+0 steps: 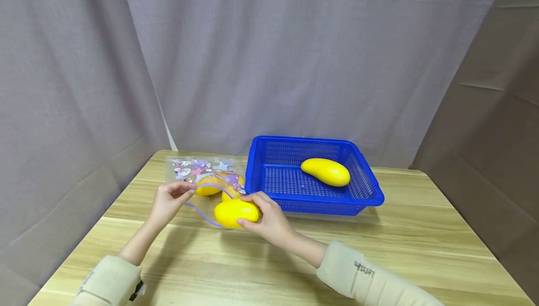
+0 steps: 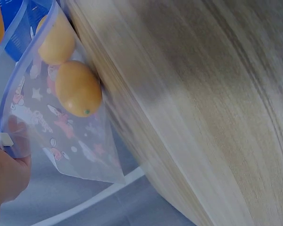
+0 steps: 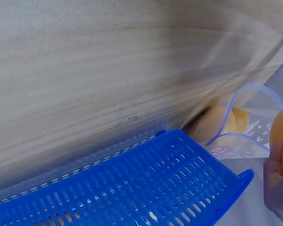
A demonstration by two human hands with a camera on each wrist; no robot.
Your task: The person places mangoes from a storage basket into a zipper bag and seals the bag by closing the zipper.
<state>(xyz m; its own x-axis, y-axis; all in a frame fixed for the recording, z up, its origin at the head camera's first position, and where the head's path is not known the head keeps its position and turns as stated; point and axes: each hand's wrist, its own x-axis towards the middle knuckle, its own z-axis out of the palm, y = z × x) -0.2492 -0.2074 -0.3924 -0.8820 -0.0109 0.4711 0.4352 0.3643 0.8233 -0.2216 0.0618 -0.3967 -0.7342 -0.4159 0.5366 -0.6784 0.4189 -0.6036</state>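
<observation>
My L hand (image 1: pixel 169 204) pinches clear bag (image 1: pixel 202 163) by its rim, ctr-left of head view; my R hand (image 1: pixel 271 221) clamps yellow fruit (image 1: pixel 234 213) at bag's mouth, lower ctr. 2 bagged fruits (image 2: pixel 79 88) show; long fruit (image 1: pixel 327 172) in blue basket (image 1: pixel 311 207), ctr-right.

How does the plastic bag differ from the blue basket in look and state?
The plastic bag is see-through with printed figures; the blue basket is plain and slotted. The bag's purple-edged mouth bows loosely, while the basket's rim is firm and roughly rectangular. The bag holds more than one yellow fruit; the basket holds one. Both are open.
</observation>
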